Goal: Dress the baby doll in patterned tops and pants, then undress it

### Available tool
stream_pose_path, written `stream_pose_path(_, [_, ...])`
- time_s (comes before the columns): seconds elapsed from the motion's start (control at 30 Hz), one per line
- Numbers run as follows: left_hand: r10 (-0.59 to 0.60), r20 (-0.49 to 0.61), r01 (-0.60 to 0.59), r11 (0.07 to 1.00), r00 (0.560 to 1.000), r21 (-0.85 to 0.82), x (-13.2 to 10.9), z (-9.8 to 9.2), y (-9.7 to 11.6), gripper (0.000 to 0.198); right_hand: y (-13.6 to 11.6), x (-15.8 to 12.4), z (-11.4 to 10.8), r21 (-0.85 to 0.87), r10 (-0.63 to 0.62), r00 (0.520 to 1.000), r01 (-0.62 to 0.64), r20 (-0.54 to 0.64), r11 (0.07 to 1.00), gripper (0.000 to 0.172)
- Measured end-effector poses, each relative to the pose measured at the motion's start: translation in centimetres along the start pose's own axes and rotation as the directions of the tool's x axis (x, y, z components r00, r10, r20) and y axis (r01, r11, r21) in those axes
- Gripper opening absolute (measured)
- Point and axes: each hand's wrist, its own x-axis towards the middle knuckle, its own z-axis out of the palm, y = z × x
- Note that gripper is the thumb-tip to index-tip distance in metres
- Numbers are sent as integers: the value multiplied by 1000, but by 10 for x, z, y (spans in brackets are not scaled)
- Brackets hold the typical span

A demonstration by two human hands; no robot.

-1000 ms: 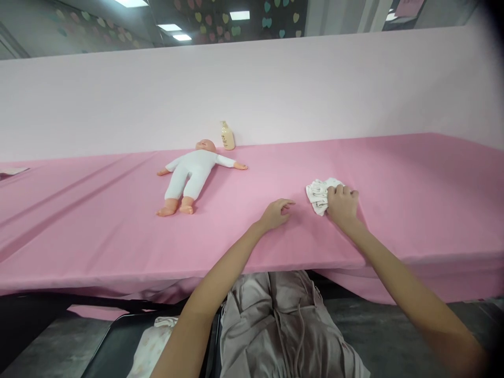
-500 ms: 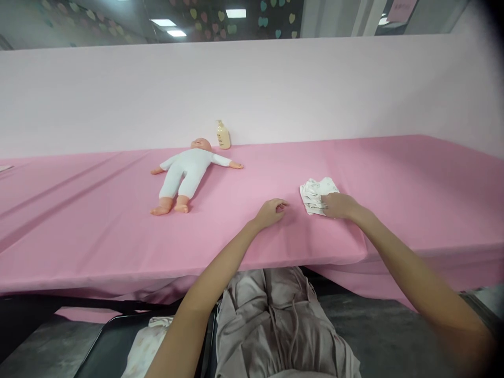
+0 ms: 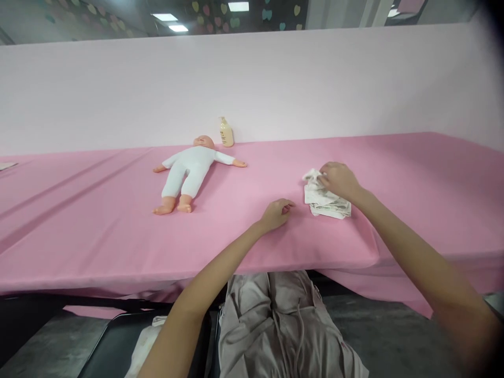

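Note:
A white cloth with a faint small print (image 3: 328, 203) lies folded in several layers on the pink-covered table. At its far edge my right hand (image 3: 339, 179) is closed on a lifted, bunched part of the top layer. My left hand (image 3: 276, 214) rests on the pink cover just left of the cloth, apart from it. Its fingers are loosely curled with a gap between them and the thumb, and nothing shows in them. A baby doll (image 3: 192, 163) in a white suit lies on its back to the left, arms spread.
A cream pump bottle (image 3: 226, 134) stands behind the doll's head, against the white wall (image 3: 252, 84). The pink cover (image 3: 118, 236) drapes over the table's front edge. A black chair or tray-like surface (image 3: 106, 346) below holds a pale cloth (image 3: 144, 346). A flat item (image 3: 7, 166) lies far left.
My right hand has moved from the cloth's right side to its far edge, pulling up part of the top layer. My left hand has barely moved.

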Motion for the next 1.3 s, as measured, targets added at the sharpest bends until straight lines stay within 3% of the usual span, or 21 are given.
stream_pose_path(0.07, [-77, -26, 73, 989, 997, -131, 6, -6, -2, 35, -9, 19, -8, 208, 76, 984, -42, -159, 977, 26])
stream_pose_path(0.13, [-160, -89, 130, 952, 983, -277, 18, -19, -4, 39, -24, 41, -18, 437, 133, 942, 17, -309, 899, 28])
stream_pose_path(0.23, [-258, -295, 113, 896, 920, -430, 43, -51, -1, 41, -57, 72, -30, 711, 170, 894, 202, -415, 673, 37])
stream_pose_path(0.37, [-216, -646, -88, 911, 733, -404, 68, -103, 8, 22, -102, 103, -41, 902, 144, 916, 324, -374, 286, 44])
stream_pose_path(0.47, [-119, -788, -201, 934, 604, -295, 73, -136, 14, 16, -126, 119, -45, 944, 157, 931, 330, -331, 34, 42])
stream_pose_path(0.53, [-43, -840, -247, 947, 540, -207, 71, -152, 15, 22, -136, 129, -45, 944, 176, 936, 321, -304, -74, 41])
stream_pose_path(0.6, [43, -880, -293, 950, 474, -112, 70, -165, 14, 26, -143, 141, -42, 941, 192, 939, 313, -286, -130, 39])
stream_pose_path(0.67, [97, -895, -317, 947, 434, -51, 72, -174, 12, 32, -149, 152, -37, 939, 209, 941, 303, -267, -164, 39])
stream_pose_path(0.73, [106, -886, -309, 950, 452, -44, 77, -180, 9, 34, -153, 162, -29, 941, 207, 949, 277, -237, -194, 38])
stream_pose_path(0.83, [100, -835, -261, 964, 541, -54, 87, -178, 3, 23, -157, 172, -15, 955, 165, 970, 213, -181, -208, 35])
stream_pose_path(0.9, [110, -795, -222, 974, 596, -32, 92, -173, -1, 15, -159, 177, -4, 963, 154, 973, 197, -169, -186, 31])
stream_pose_path(0.97, [115, -772, -185, 983, 625, -2, 94, -168, -4, 20, -159, 180, 5, 970, 184, 966, 207, -183, -124, 24])
stream_pose_path(1.1, [80, -767, -115, 993, 637, 9, 91, -168, -6, 33, -154, 178, 12, 967, 272, 929, 224, -250, 123, 17])
stream_pose_path(1.17, [39, -762, -80, 997, 646, -17, 88, -173, -5, 39, -151, 173, 8, 956, 263, 927, 219, -267, 196, 17])
stream_pose_path(1.3, [51, -802, -27, 999, 595, 43, 84, -183, -4, 40, -152, 161, -13, 985, 111, 982, 141, -151, 98, 25])
